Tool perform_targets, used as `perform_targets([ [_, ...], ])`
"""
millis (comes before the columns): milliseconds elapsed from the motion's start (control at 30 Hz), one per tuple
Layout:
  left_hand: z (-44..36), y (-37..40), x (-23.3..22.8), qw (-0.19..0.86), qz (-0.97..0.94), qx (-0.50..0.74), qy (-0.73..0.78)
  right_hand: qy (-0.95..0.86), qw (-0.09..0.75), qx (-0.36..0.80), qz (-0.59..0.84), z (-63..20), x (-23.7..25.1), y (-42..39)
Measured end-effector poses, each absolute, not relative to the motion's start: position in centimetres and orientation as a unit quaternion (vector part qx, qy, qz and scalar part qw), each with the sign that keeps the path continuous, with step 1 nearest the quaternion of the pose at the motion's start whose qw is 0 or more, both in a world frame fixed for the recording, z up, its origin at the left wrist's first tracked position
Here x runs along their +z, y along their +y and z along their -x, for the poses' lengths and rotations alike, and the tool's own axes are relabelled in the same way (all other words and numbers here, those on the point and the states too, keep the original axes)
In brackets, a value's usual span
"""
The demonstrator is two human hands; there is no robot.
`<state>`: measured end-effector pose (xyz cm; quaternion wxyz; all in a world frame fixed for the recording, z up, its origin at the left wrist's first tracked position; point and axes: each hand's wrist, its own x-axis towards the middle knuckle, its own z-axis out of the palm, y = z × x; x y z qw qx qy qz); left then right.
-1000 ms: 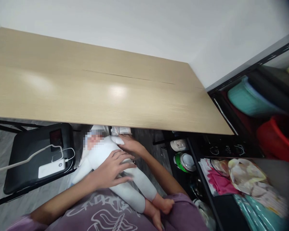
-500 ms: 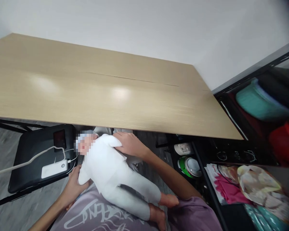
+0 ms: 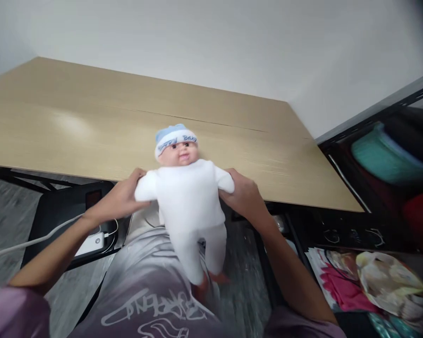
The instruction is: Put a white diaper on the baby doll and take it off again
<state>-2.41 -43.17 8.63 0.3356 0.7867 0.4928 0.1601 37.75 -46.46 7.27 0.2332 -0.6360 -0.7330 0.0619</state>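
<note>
From my head camera, I hold the doll upright in front of me, facing me, at the near edge of the wooden table. My left hand is closed around its one arm, my right hand closed around the other, fingers wrapped under the white sleeves. Its head in the blue cap rises above the table edge; its legs hang over my lap, apart from the tabletop. The tabletop behind it is bare wood. To my left, below the edge, a white power bank lies on a black chair. To my right stands a black shelf, close by my right forearm.
</note>
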Motion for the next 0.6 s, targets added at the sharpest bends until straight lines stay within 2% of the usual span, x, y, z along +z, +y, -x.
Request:
perform_targets([
  [133,1.0,-37.0,8.0,0.265,-0.827,0.114,0.483,-0.704,0.269,0.072,0.654,-39.5,4.2,-44.3],
  [267,2.0,-35.9,6.5,0.200,-0.839,0.086,0.498,-0.696,0.301,0.085,0.647,-40.3,1.9,-44.7],
  [433,2.2,-35.5,5.0,0.144,-0.828,0.116,0.529,-0.697,0.314,0.080,0.639,-40.6,-0.1,-43.4],
  [600,1.0,-30.8,3.3,0.107,-0.824,0.164,0.532,-0.701,0.317,0.100,0.631,-41.2,-1.0,-38.3],
])
